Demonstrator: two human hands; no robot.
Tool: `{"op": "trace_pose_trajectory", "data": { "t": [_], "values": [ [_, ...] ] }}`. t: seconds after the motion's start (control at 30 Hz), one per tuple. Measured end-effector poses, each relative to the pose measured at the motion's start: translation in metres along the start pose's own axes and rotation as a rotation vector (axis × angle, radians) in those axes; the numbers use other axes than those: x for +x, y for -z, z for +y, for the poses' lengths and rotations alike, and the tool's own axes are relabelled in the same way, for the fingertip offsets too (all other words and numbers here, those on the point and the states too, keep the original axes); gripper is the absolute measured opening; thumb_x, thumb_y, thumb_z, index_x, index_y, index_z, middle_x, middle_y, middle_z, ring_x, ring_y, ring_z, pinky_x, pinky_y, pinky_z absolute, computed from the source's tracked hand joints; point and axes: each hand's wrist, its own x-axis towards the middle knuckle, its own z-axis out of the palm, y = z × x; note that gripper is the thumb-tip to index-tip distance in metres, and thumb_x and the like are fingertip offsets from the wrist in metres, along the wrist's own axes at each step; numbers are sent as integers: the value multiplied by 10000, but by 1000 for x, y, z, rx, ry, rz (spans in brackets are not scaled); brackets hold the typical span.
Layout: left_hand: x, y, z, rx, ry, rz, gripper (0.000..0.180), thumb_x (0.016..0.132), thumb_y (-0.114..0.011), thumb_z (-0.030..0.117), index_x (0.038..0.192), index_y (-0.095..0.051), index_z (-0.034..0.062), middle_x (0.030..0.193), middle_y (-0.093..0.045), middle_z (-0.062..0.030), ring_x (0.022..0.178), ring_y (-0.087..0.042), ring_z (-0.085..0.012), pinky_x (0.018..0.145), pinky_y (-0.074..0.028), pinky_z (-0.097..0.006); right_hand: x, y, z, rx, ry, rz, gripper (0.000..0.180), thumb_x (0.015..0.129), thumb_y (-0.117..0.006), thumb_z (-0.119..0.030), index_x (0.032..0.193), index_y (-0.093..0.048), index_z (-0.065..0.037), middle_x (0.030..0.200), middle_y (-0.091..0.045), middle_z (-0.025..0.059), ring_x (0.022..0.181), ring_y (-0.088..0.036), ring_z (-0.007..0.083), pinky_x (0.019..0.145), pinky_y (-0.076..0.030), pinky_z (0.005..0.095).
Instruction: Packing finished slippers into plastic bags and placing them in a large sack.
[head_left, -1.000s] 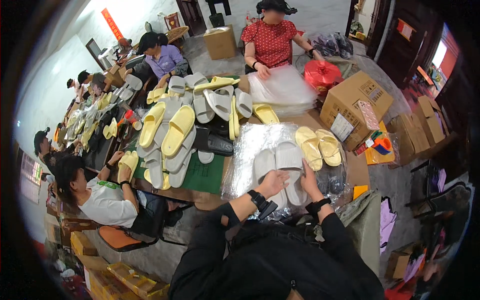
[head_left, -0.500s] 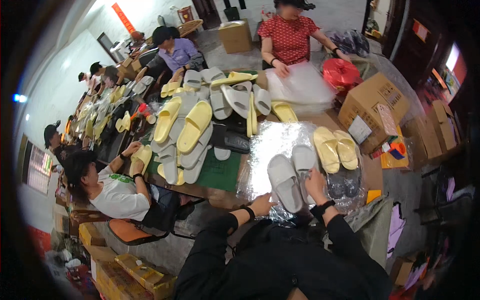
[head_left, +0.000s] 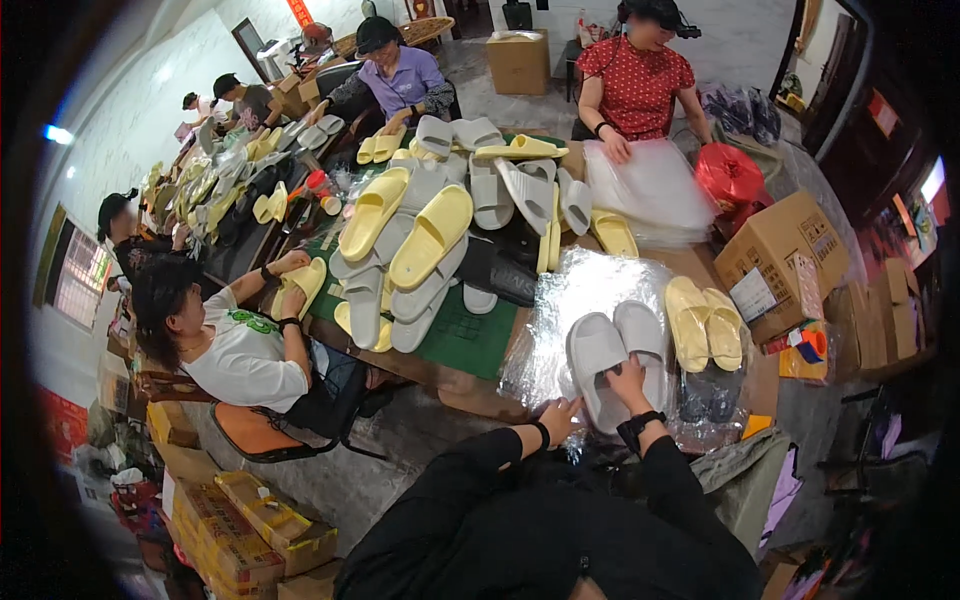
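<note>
A pair of grey slippers (head_left: pixel 590 352) lies side by side on shiny clear plastic (head_left: pixel 568 290) at the table's near edge. My right hand (head_left: pixel 628 386) is closed over the inner edges of the pair, its fingers reaching onto the left slipper. My left hand (head_left: pixel 562 418) rests at the plastic's near edge, beside the left slipper's heel, fingers apart and holding nothing I can see. Just right of the grey pair sits a yellow pair of slippers (head_left: pixel 688 322), with a dark pair (head_left: pixel 707 397) under plastic nearer me.
A heap of grey and yellow slippers (head_left: pixel 430 240) covers the green mat (head_left: pixel 465 342). Across the table a person in red handles a stack of clear bags (head_left: pixel 645 195). A cardboard box (head_left: pixel 785 260) stands right. Another person at left holds a yellow slipper (head_left: pixel 300 290).
My right hand has shifted from the right slipper's heel to between both slippers, which now lie closer together. My left hand stays low beside them. The whole view has shifted.
</note>
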Motion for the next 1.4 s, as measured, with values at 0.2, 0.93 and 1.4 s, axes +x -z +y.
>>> {"op": "trace_pose_trajectory", "data": {
  "t": [0.2,0.93,1.4],
  "values": [
    [12,-11,-11,194,-61,-91,438,833,-472,239,1264,-455,165,1398,-229,-218,1171,-376,-337,811,-387,-438,-47,44,32,1101,-59,-54,280,770,-514,-56,1016,-591,53,926,-631,72,823,-559,120,719,-434,252],
    [55,28,-69,-275,259,709,261,739,-535,128,991,-521,58,930,-530,-106,976,-476,-258,893,-322,-424,-150,94,5,1057,-240,-282,213,844,-530,-123,959,-615,35,845,-625,40,740,-569,98,657,-466,244],
    [74,77,-103,-472,190,747,508,680,-485,-34,1160,-517,128,1119,-545,-53,1125,-412,-290,961,-213,-593,-86,123,-9,-123,132,-152,252,737,-545,-161,961,-628,-80,1080,-538,129,1043,-490,290,953,-317,470]
  ]
}}
